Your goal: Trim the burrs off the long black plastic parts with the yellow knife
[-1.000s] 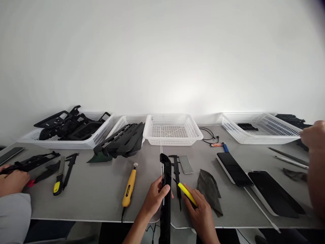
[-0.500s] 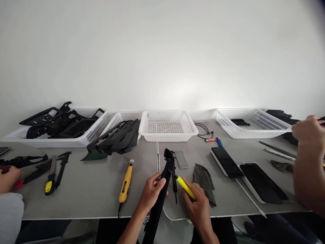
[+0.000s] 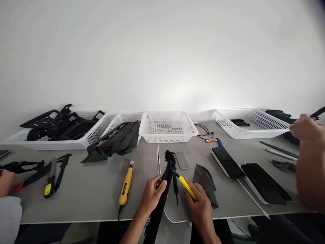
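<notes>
A long black plastic part (image 3: pixel 160 200) slants up from my lap over the table's front edge. My left hand (image 3: pixel 153 192) is closed around it near its upper end, thumb on top. In my right hand (image 3: pixel 201 206) is a yellow-handled utility knife (image 3: pixel 187 188), its tip against the part just below the upper end. Behind the part lies a black caliper-like tool (image 3: pixel 175 186), partly covered. A small grey flat block (image 3: pixel 182 160) rests beyond it, and a dark grey cloth (image 3: pixel 205 184) lies beside my right hand.
A yellow rotary tool (image 3: pixel 125 184) lies left of my hands. White baskets (image 3: pixel 167 138) line the wall; one at left holds black parts (image 3: pixel 71 127). Two phones (image 3: pixel 228 162) and a white cable (image 3: pixel 254 198) are at right. Co-workers' hands (image 3: pixel 6 183) (image 3: pixel 308 128) work on both sides.
The view has shifted slightly. My hands keep their grips, with the knife tip still at the part's upper end. The left co-worker's hand has moved left; the right one's black piece shows more.
</notes>
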### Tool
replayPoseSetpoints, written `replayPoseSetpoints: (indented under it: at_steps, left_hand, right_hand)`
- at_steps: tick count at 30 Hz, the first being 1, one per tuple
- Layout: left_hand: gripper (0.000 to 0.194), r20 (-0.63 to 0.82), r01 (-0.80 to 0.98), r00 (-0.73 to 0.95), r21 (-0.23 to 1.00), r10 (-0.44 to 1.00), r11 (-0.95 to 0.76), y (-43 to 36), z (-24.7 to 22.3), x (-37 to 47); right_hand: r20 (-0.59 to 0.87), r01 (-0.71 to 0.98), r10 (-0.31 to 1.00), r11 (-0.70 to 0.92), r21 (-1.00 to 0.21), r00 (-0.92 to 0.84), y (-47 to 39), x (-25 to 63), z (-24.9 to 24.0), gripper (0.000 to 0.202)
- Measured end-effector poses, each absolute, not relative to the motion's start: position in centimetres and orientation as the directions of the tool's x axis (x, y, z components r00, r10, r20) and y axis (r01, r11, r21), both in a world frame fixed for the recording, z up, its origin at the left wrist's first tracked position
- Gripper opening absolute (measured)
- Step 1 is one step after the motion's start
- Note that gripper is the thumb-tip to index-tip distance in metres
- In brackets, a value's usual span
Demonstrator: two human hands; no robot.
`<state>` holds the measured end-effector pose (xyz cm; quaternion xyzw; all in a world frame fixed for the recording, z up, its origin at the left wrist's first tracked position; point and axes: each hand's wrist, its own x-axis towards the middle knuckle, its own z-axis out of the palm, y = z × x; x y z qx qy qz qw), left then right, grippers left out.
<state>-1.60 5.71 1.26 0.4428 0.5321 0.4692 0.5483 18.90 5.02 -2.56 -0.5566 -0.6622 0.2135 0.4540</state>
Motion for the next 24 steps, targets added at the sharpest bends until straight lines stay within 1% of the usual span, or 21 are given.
replayPoseSetpoints:
  at_steps: [5,10,13,18,22,24]
  left_hand:
    - [0.074,-0.169,-0.045,-0.008,0.985,0.986,0.168,5.7,1.0,-1.6]
    - [0.082,-0.204,-0.081,-0.096,0.977,0.974,0.196,5.9,-0.1,-1.5]
    - [0.083,-0.211,-0.103,-0.108,0.974,0.972,0.200,6.0,-0.4,-1.5]
    - [0.085,-0.225,-0.101,-0.123,0.972,0.967,0.213,5.9,-0.5,-1.5]
    - [0.078,-0.185,-0.075,-0.129,0.981,0.974,0.177,5.8,0.1,-1.4]
    - [0.076,-0.185,-0.061,-0.129,0.982,0.974,0.178,5.6,0.7,-1.4]
  right_hand:
    - [0.382,0.537,0.922,0.296,-0.790,0.054,5.1,18.9,-2.9,0.046]
    - [0.453,0.559,0.891,0.393,-0.730,-0.036,5.2,19.0,-3.6,0.042]
    - [0.484,0.575,0.869,0.451,-0.683,-0.106,5.1,19.2,-3.8,0.041]
    - [0.466,0.578,0.883,0.412,-0.704,-0.061,5.1,19.1,-3.6,0.044]
    - [0.455,0.593,0.881,0.437,-0.676,-0.131,5.1,18.9,-3.3,0.044]
    - [0.451,0.602,0.883,0.432,-0.672,-0.130,5.0,18.9,-3.1,0.043]
